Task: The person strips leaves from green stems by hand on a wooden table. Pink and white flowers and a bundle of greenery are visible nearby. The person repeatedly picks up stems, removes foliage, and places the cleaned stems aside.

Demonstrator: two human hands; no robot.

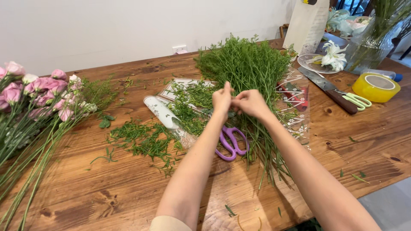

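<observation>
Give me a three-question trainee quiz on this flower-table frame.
1. True or false: the purple scissors are held in the right hand.
2. Which lies at the table's left edge? A) pink flowers B) yellow tape roll C) knife
3. What are both hands working on, with the left hand close to the right?

Key
1. False: the scissors lie on the table under the forearms.
2. A.
3. The bunch of green stems; both hands pinch at it, fingers closed.
</observation>
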